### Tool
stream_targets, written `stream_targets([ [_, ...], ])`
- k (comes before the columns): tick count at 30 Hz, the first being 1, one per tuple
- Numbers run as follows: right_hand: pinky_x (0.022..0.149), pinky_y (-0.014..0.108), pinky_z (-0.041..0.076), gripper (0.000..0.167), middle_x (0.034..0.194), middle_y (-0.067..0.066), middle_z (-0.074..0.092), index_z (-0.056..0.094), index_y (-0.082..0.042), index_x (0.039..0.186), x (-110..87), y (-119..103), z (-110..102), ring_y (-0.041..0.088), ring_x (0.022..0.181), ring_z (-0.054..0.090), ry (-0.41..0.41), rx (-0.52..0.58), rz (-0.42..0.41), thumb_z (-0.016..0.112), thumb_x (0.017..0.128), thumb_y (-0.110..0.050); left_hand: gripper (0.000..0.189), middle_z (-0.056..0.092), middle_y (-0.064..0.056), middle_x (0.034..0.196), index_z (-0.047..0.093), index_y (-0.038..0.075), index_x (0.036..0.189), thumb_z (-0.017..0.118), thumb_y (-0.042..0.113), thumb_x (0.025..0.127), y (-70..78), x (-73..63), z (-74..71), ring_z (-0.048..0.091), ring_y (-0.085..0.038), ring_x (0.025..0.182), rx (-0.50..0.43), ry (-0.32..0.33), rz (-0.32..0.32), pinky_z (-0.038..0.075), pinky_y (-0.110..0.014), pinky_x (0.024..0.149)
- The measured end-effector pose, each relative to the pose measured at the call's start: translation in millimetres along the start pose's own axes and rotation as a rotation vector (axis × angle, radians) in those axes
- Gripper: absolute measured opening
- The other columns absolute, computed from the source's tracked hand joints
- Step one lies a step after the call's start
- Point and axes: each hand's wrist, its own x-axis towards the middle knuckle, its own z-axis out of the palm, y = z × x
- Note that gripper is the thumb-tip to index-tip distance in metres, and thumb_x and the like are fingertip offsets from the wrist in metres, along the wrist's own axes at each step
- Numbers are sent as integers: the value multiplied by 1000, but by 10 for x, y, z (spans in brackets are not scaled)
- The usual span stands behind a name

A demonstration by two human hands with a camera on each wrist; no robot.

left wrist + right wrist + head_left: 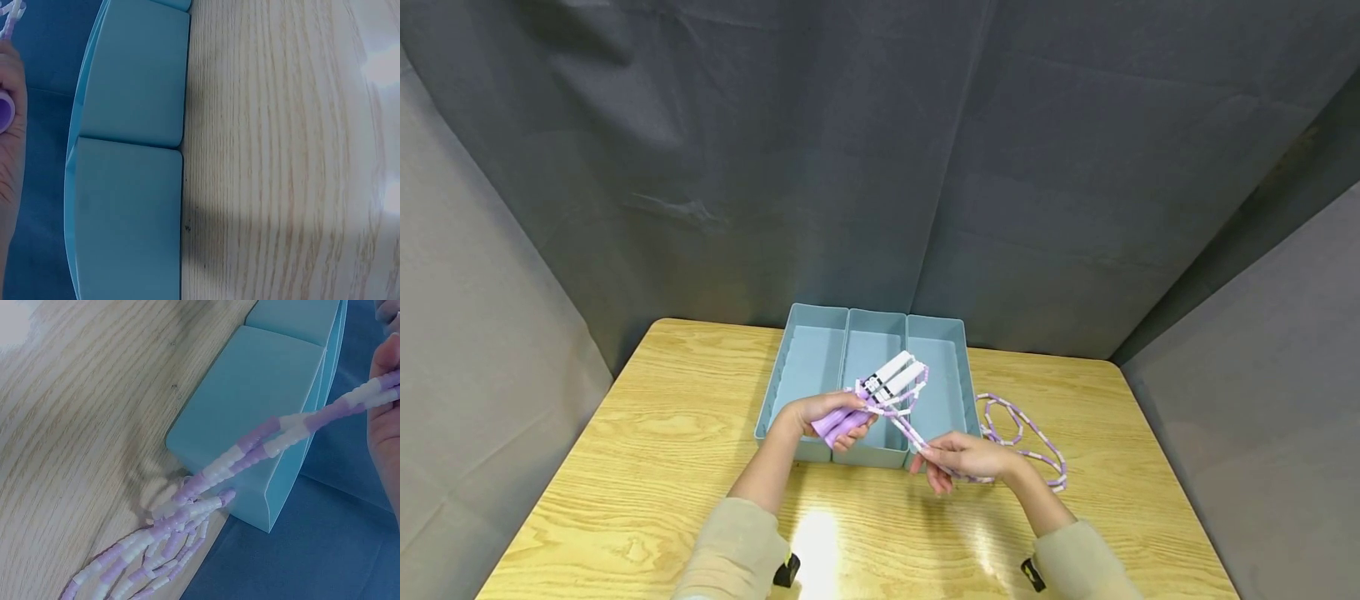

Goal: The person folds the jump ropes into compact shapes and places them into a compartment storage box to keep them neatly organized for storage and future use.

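My left hand (827,417) grips two purple-and-white jump rope handles (842,421) side by side, tilted up to the right over the middle tray. Beaded purple-and-white rope (908,429) loops around the handles and runs down to my right hand (962,458), which pinches it near the front of the right tray. In the left wrist view, the open end of one purple handle (5,111) shows at the palm. Two strands of the beaded rope (262,440) run side by side from the right hand in the right wrist view.
Three blue-grey trays (808,350) stand side by side at the back of the wooden table (685,450). The rest of the rope (1037,433) lies in loose coils right of them. A dark curtain (820,167) hangs behind, with grey panels at both sides.
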Motion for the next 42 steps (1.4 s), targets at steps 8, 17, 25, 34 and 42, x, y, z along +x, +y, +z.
stream_targets([
  [8, 49, 23, 44, 35, 74, 33, 55, 55, 9, 105, 3, -29, 12, 5, 58, 53, 9, -9, 19, 28, 100, -12, 23, 43, 2, 65, 39, 7, 92, 24, 24, 90, -48, 6, -52, 39, -6, 48, -7, 16, 20, 35, -17, 45],
  [17, 50, 23, 47, 34, 73, 30, 58, 56, 9, 104, -28, -53, 17, 22, 55, 55, 57, -29, 46, 32, 100, -14, 23, 44, 3, 65, 39, 8, 91, 24, 25, 90, -107, -25, -159, 40, -5, 47, -5, 46, 42, 35, -16, 45],
  [25, 49, 17, 45, 35, 78, 32, 60, 55, 9, 108, -46, -54, 10, 14, 59, 59, 53, 8, 77, 33, 100, -16, 22, 45, 2, 66, 40, 7, 92, 26, 24, 91, -63, -34, -106, 42, -5, 49, -10, 39, 49, 36, -17, 46],
  [34, 44, 19, 42, 33, 79, 32, 60, 55, 9, 106, -91, -76, 2, 14, 60, 60, 75, 24, 73, 33, 99, -14, 23, 42, 3, 65, 40, 10, 92, 24, 26, 90, -138, -67, -213, 37, -6, 48, -57, 87, 54, 35, -16, 46],
  [42, 46, 20, 44, 31, 72, 28, 60, 57, 5, 100, -92, -125, 15, 7, 55, 56, 90, -38, 48, 33, 100, -14, 23, 43, 4, 65, 40, 10, 93, 26, 28, 91, -199, -56, -280, 39, -5, 48, -55, 110, 47, 37, -16, 46],
])
